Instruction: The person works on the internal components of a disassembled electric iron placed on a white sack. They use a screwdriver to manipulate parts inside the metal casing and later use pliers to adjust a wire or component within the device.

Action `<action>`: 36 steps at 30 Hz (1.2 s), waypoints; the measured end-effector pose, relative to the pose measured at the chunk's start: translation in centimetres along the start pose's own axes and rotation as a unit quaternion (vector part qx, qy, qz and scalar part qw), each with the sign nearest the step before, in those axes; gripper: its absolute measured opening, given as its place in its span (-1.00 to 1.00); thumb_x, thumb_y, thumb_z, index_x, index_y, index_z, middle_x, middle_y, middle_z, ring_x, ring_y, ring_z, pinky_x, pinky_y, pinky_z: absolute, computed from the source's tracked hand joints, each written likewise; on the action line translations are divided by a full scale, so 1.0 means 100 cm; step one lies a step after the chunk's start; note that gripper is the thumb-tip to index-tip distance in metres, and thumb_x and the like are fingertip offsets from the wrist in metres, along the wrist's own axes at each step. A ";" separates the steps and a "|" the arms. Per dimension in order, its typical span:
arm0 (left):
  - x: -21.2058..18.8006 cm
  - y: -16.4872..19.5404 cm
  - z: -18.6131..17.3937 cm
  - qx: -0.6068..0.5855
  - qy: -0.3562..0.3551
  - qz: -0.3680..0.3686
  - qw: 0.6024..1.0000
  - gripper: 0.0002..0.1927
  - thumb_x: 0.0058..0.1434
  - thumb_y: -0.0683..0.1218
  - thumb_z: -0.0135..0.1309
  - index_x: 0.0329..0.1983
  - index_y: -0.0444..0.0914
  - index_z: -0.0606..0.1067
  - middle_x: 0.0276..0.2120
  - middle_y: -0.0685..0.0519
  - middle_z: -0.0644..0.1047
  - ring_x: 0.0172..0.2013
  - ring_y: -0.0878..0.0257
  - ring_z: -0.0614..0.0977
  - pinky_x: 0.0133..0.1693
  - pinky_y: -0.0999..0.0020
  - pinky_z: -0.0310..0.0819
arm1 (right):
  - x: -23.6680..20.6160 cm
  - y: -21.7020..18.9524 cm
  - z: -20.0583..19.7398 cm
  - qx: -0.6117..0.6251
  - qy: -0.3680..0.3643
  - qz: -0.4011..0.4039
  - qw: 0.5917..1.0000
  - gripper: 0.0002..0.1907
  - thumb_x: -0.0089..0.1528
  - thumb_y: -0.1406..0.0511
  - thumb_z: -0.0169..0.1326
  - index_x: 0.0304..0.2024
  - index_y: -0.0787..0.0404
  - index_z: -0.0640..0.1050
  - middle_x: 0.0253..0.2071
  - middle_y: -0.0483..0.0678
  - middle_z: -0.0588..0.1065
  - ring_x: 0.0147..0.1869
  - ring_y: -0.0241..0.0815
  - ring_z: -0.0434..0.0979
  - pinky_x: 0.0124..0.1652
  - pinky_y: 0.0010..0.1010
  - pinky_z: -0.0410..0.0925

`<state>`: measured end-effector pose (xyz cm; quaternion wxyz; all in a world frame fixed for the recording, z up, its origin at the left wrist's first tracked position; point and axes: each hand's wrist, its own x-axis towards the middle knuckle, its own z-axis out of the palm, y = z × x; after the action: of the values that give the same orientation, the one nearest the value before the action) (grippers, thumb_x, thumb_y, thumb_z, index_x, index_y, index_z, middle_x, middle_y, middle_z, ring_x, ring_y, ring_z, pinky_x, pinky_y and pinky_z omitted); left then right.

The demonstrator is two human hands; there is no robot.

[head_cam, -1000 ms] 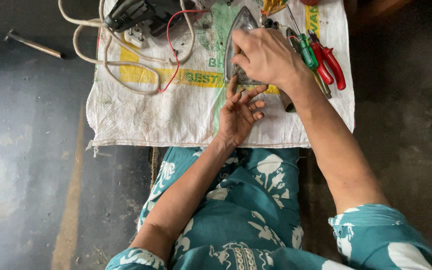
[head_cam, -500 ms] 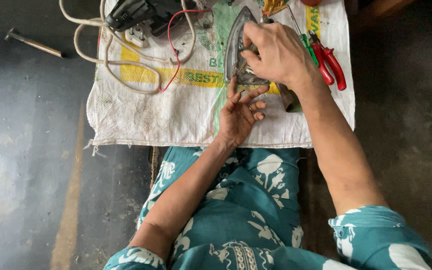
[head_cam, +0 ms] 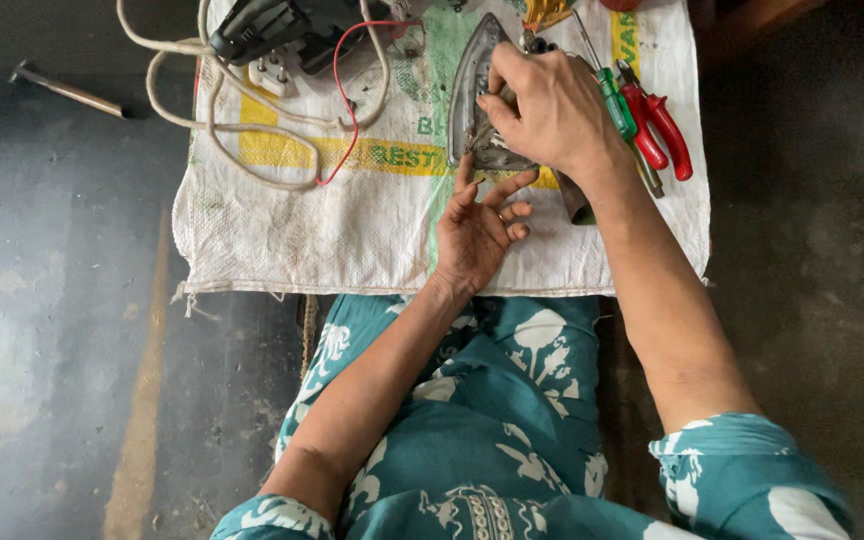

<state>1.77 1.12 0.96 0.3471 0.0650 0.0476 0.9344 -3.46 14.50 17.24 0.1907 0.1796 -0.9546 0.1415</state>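
Lower frame: teal white-patterned garment (head_cam: 512, 400) over the lap. Centre: left hand (head_cam: 477, 230) palm up on the white woven plastic sack (head_cam: 352, 230) spread over the dark floor (head_cam: 52, 300); fingers apart, holding nothing, fingertips just touching the base edge of the pointed grey metal iron soleplate (head_cam: 467, 100), apparently bracing it. Above it: right hand (head_cam: 552, 105) lies over the soleplate, fingers curled onto it, seemingly steadying it. Right: red-handled pliers (head_cam: 662, 130), green-handled screwdriver (head_cam: 617, 105). Upper left: cream cord (head_cam: 252, 130), thin red wire (head_cam: 352, 110), hammer (head_cam: 62, 88).
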 end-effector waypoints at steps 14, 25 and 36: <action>0.001 0.000 0.003 -0.005 0.018 -0.002 1.000 -0.24 0.42 0.15 -0.05 0.60 0.30 -0.09 0.25 -0.36 0.39 -0.11 0.01 0.62 -0.16 0.18 0.55 | 0.001 0.000 0.002 -0.012 -0.020 0.004 1.000 -0.79 0.31 0.33 0.28 -0.25 0.26 0.48 -0.52 0.05 0.54 -0.48 -0.02 0.60 -0.40 -0.22 0.41; 0.000 -0.001 0.003 -0.003 0.012 -0.001 1.000 -0.25 0.44 0.14 -0.07 0.60 0.30 -0.10 0.26 -0.36 0.39 -0.10 0.01 0.62 -0.16 0.18 0.56 | 0.001 -0.004 0.000 -0.026 -0.001 -0.012 1.000 -0.75 0.31 0.31 0.28 -0.25 0.27 0.44 -0.55 0.08 0.49 -0.45 0.12 0.58 -0.40 -0.13 0.38; -0.001 0.000 0.006 0.007 0.016 0.001 1.000 -0.20 0.43 0.14 -0.04 0.62 0.28 -0.14 0.24 -0.34 0.40 -0.11 0.02 0.62 -0.16 0.19 0.55 | 0.001 0.001 0.005 -0.025 -0.020 -0.007 0.999 -0.75 0.33 0.33 0.25 -0.28 0.26 0.42 -0.61 0.05 0.46 -0.56 -0.02 0.54 -0.49 -0.23 0.36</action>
<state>1.88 1.08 1.53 0.3446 0.0525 0.0593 0.9354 -3.73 14.42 16.76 0.1765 0.1839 -0.9603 0.1130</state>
